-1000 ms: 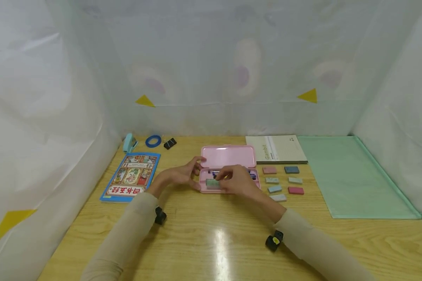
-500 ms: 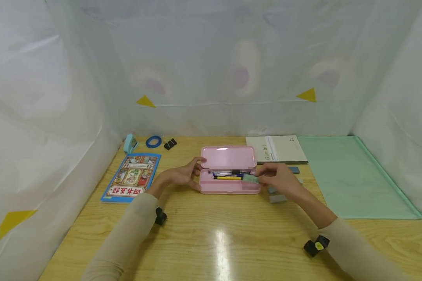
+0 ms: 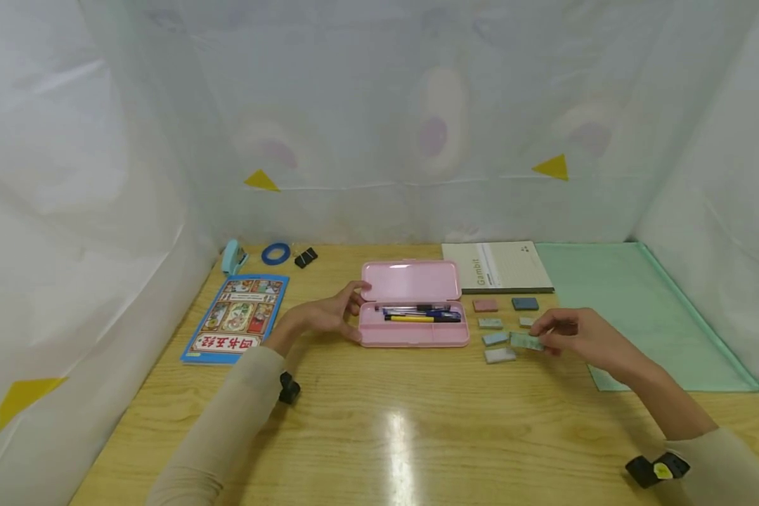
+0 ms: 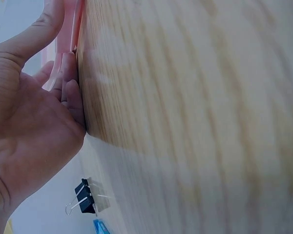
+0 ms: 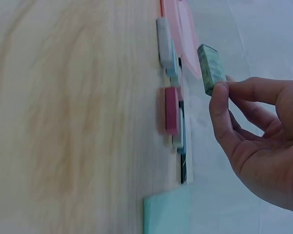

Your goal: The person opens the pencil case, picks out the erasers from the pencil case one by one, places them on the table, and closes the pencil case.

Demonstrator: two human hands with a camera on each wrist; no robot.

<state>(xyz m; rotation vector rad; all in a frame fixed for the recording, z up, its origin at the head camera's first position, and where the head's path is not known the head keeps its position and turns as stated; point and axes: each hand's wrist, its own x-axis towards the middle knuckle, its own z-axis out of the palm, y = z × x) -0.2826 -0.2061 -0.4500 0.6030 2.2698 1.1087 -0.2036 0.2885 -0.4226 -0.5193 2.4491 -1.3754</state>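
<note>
A pale green block-shaped eraser (image 3: 525, 341) is pinched between the thumb and fingers of my right hand (image 3: 591, 341), raised above the table. In the right wrist view the eraser (image 5: 211, 68) tilts upright from the fingertips. My left hand (image 3: 325, 315) holds the left end of an open pink pencil case (image 3: 411, 281), thumb at the front corner and fingers by the lid. Several pens (image 3: 411, 318) lie in the case's back compartment; its front compartments show bare pink. Left of the held eraser are a light blue eraser (image 3: 495, 339) and a whitish eraser (image 3: 500, 355).
Behind these sit a pink eraser (image 3: 485, 306) and a dark blue eraser (image 3: 525, 303). A dark pink eraser (image 5: 171, 109) shows in the right wrist view. Around stand a notebook (image 3: 506, 267), green mat (image 3: 658, 316), blue-edged book (image 3: 237, 316), stapler (image 3: 232, 257), tape roll (image 3: 275, 254) and binder clip (image 3: 306, 258).
My right hand has carried the green eraser out of the pencil case and rightward, over the loose erasers. The left hand has stayed at the case.
</note>
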